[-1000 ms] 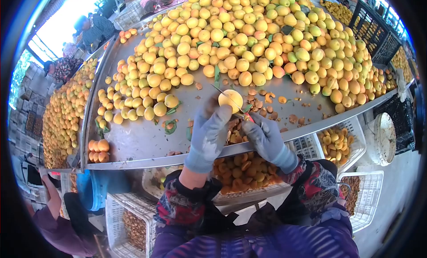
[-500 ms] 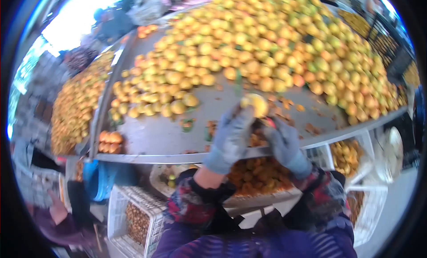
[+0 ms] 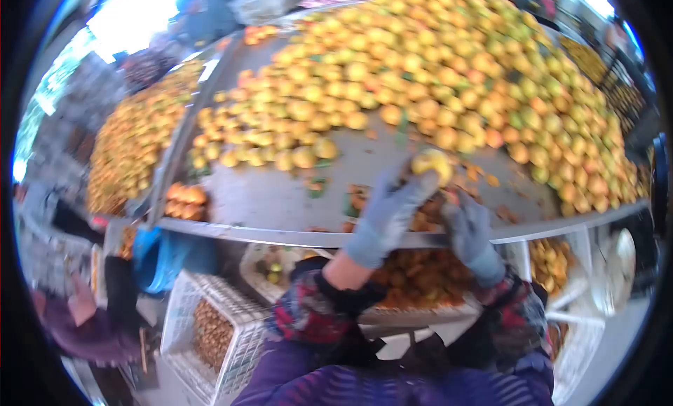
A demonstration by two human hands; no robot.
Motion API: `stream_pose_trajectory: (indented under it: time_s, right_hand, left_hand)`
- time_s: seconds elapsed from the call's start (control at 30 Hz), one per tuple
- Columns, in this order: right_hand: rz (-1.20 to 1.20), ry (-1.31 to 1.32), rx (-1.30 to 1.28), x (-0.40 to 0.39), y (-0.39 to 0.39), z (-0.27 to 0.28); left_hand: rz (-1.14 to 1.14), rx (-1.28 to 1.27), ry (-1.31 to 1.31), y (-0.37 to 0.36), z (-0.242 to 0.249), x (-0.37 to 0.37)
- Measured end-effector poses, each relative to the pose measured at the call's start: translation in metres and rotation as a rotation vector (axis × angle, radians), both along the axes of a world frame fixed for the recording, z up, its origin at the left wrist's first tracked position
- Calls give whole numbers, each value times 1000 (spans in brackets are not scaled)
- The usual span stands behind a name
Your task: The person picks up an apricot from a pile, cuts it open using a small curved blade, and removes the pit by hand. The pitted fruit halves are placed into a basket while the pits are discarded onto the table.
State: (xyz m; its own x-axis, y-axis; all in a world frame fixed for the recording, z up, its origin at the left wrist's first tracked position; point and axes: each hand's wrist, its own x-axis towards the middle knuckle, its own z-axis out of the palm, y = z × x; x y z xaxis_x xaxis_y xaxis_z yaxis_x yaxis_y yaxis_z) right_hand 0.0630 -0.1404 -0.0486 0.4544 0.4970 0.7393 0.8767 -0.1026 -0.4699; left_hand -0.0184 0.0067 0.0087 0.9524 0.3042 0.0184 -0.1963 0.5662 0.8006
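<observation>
One metal desk (image 3: 259,196) carries a fruit heap (image 3: 420,63); at the desk's near side stand a white crate (image 3: 245,339) and blue bucket (image 3: 148,260). Over the desk: the right hand (image 3: 470,229), grip too blurred to tell; the left hand (image 3: 391,208), holding a yellow fruit (image 3: 432,163).

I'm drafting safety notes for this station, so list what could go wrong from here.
1. The left hand holds the yellow fruit close to the right hand; blur hides any tool there, but a sharp one might slip and cut.
2. Some of the piled fruit lies near the edge of the metal table at picture right and might roll off.
</observation>
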Motion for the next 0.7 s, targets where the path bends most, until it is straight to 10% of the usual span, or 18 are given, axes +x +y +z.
stream_pose_trajectory:
  time_s: [0.07,0.17,0.3,0.5,0.6,0.7]
  right_hand:
    - [233,510,-70,-1,3,26]
    - [215,451,36,-8,2,33]
    - [235,603,-65,-4,0,33]
    - [382,764,-50,1,1,28]
    - [696,1140,72,-3,-9,39]
    - [464,1053,244,0,-8,47]
  left_hand:
    - [122,434,-8,2,7,-1]
    - [252,691,-129,1,14,2]
    - [101,-66,-82,-5,6,3]
    - [240,409,-156,0,6,4]
    - [138,206,-297,-2,-3,8]
    - [169,174,-154,-4,-5,11]
